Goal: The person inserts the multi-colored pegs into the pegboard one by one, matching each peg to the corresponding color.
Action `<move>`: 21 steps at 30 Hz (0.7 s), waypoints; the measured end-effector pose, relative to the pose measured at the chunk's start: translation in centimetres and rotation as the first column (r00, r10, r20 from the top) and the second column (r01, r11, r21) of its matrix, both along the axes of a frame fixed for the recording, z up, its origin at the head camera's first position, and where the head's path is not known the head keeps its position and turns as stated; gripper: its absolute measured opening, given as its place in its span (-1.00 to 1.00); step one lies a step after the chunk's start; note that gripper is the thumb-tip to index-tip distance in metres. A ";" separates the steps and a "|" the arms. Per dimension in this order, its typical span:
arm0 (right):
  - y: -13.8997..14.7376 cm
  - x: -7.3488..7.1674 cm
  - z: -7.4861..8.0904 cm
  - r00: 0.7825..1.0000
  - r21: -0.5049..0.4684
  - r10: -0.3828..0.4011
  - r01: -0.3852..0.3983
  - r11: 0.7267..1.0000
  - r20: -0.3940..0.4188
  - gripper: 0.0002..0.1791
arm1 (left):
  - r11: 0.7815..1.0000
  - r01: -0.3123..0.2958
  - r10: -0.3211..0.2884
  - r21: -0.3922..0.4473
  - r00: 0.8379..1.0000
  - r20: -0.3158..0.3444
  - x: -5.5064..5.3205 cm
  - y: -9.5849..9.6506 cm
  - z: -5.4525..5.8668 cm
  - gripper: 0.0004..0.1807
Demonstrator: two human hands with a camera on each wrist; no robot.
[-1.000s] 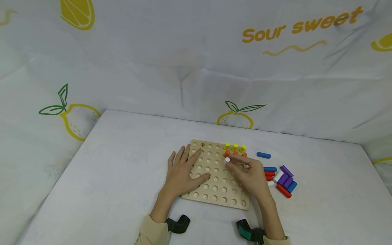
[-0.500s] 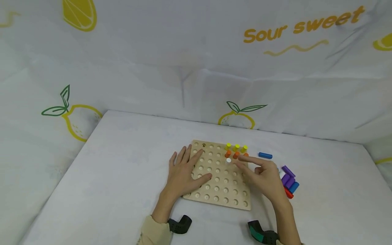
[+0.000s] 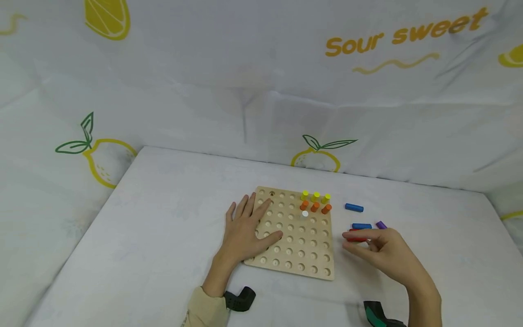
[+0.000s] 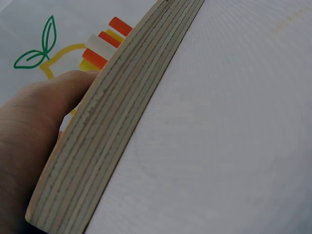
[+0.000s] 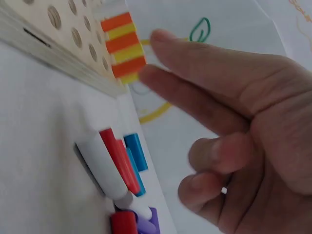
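Note:
A wooden pegboard [image 3: 292,272] with rows of round holes lies on the table. My left hand [image 3: 243,231] rests on its left side, fingers spread; in the left wrist view, part of that hand shows against the board's layered edge [image 4: 112,112]. Yellow pegs [image 3: 315,197] stand in the back row, with orange pegs [image 3: 315,207] in front of them and one white peg [image 3: 305,215] upright before those. My right hand [image 3: 386,252] hovers above loose pegs right of the board, thumb and index finger apart, nothing between them. Under it lie a red peg [image 3: 357,238] and others partly hidden.
Loose blue pegs [image 3: 354,207] and a purple peg [image 3: 381,225] lie right of the board. The right wrist view also shows a loose white peg [image 5: 102,163] beside red ones [image 5: 119,161]. A white lemon-print cloth [image 3: 204,113] hangs behind the table.
My right hand has let go of the white peg, which stands in the board, and has moved right to the loose pegs. My left hand stays on the board.

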State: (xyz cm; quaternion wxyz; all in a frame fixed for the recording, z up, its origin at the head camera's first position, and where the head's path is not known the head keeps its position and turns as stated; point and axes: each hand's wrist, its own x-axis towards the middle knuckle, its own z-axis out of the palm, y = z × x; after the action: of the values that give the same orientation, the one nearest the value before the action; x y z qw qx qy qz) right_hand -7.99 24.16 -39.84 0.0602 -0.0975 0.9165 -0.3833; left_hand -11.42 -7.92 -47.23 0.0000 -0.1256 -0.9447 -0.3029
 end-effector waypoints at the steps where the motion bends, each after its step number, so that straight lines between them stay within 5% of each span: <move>1: 0.3 0.1 0.0 1.000 0.012 0.000 0.000 1.000 0.010 -0.79 | 1.000 0.001 -0.001 0.001 1.000 0.001 0.0 0.0 0.0 -0.03; 21: 1.9 -0.4 -1.2 0.982 0.210 -0.034 -0.007 0.978 0.187 -0.72 | 1.000 0.000 0.000 0.025 1.000 0.005 0.1 0.1 0.2 -0.04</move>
State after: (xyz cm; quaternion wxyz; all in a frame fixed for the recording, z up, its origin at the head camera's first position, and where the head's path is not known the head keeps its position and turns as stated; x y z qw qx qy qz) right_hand -8.38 26.06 -41.03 0.1547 -0.0473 0.9425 -0.2926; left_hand -11.33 -7.84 -47.05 -0.0010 -0.1248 -0.9409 -0.3148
